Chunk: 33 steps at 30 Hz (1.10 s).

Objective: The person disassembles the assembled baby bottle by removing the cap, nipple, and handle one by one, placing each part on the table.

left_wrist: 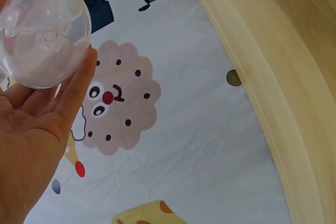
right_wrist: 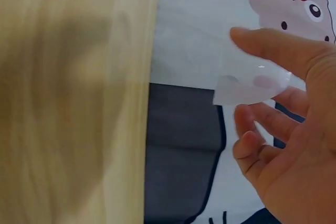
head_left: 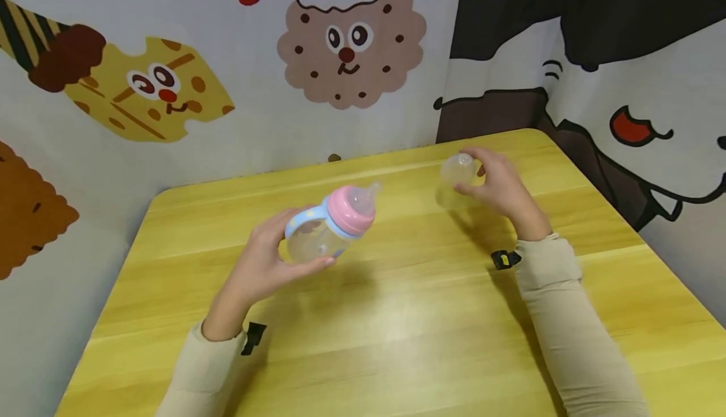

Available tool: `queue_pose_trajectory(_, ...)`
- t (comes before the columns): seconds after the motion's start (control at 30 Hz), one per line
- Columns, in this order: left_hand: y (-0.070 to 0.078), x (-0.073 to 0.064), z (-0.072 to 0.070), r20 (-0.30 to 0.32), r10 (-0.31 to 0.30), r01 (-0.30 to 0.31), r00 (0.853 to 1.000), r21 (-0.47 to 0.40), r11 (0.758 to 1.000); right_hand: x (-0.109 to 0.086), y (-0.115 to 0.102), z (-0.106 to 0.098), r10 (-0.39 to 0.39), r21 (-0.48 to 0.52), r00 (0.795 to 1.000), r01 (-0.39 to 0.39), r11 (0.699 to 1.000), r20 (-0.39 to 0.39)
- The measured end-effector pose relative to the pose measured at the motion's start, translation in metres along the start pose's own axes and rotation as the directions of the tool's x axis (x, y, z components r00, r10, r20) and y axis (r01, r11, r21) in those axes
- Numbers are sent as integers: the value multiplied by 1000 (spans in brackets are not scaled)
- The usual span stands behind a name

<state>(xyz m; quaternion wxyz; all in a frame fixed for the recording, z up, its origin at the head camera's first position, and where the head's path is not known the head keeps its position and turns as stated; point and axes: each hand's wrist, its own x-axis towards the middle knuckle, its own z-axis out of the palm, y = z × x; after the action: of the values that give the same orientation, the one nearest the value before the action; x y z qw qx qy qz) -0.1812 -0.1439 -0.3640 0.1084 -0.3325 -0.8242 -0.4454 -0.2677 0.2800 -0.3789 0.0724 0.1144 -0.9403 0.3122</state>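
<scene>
Cartoon-printed cloth [head_left: 255, 89] hangs behind a yellow wood-grain surface [head_left: 408, 335].
At left a cheese print [head_left: 136, 111]; the left hand [head_left: 263, 259] grips a tilted, pink-collared baby bottle [head_left: 340, 215] above the surface; mid-cloth, a biscuit print [head_left: 363, 77]; farther right, the right hand [head_left: 501, 187] pinches a translucent cap [head_left: 454, 170], raised near the far edge; rightmost, a black-and-white animal print [head_left: 635, 89].

A yellow wood-grain table [head_left: 397, 322] stands before a white cartoon-print cloth [head_left: 252, 130] showing a smiling cookie [head_left: 353, 51] and cheese [head_left: 153, 99].
</scene>
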Motion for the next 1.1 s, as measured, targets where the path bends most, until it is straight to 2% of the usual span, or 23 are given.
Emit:
queue_pose_trajectory(0.1, 2, 0, -1, 0, 14, -14, 1000, 0, 1000, 0, 5, 4, 28, -12, 998, -27, 1000, 49)
queue_pose_trajectory(0.17, 2, -5, -1, -2, -1, 1, 1000, 4, 1000, -2, 9, 13, 44, -17, 996, -42, 999, 74)
queue_pose_trajectory(0.3, 3, -10, -1, -9, -18, 18, 1000, 5, 1000, -4, 16, 26, 82, -10, 993, -82, 997, 88)
queue_pose_trajectory(0.43, 1, -9, -2, -1, -5, 5, 1000, -5, 1000, -5, 21, 34, 137, -21, 986, -135, 991, 95)
queue_pose_trajectory(0.57, 0, -7, -4, 1, 4, -4, 1000, 11, 1000, -4, 24, 36, 159, -51, 982, -155, 987, 104)
queue_pose_trajectory(0.8, 0, -9, -8, 6, -18, 18, 1000, 7, 1000, -5, 25, 40, 177, -67, 976, -169, 983, 127)
queue_pose_trajectory(1.1, -4, -4, -7, -5, 39, -39, 999, -5, 999, -3, 27, 37, 198, -54, 970, -193, 980, 139)
